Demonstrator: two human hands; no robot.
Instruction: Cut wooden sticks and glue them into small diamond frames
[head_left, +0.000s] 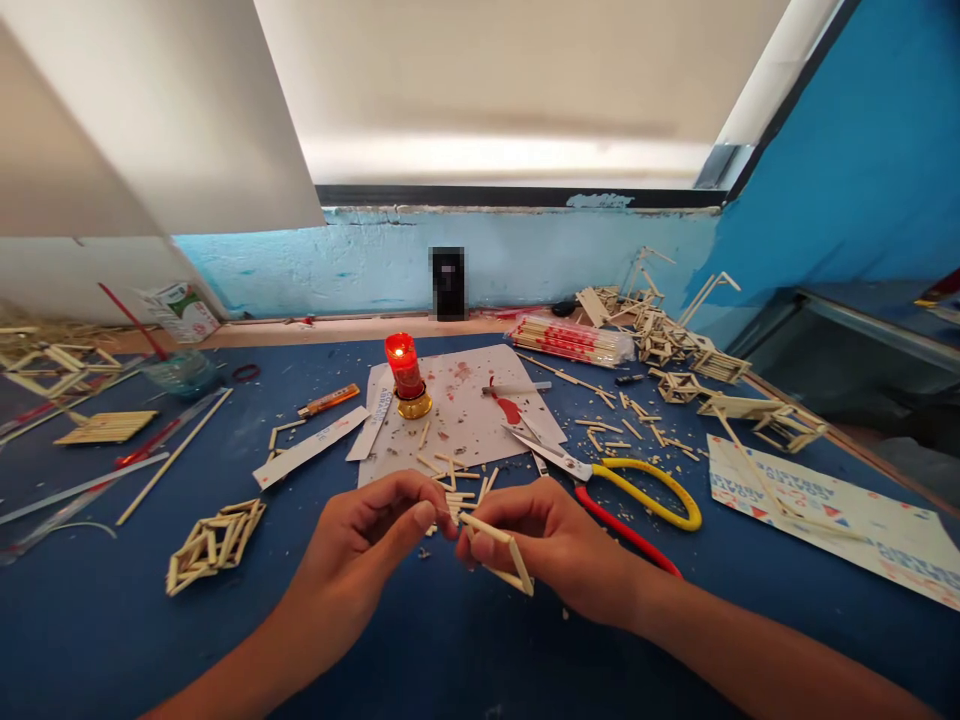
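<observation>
My right hand (544,535) pinches a small angled frame of wooden sticks (517,562) between thumb and fingers. Close beside it, my left hand (390,535) has its thumb and fingers drawn together; whatever lies between those fingertips is too small or hidden to make out. Below and beyond the fingertips are scattered short cut sticks (461,497). A lit red candle (405,368) on a gold base stands past my hands, on a stained sheet of paper (480,375). Scissors (637,485) with yellow and red handles lie partly behind my right hand.
At left are a stick bundle frame (215,548), an orange cutter (328,400), a flat stick panel (106,427) and a glass bowl (180,372). Packaged sticks (574,340), stick structures (660,330) and an abrasive sheet (885,545) lie at right on the blue table (360,670).
</observation>
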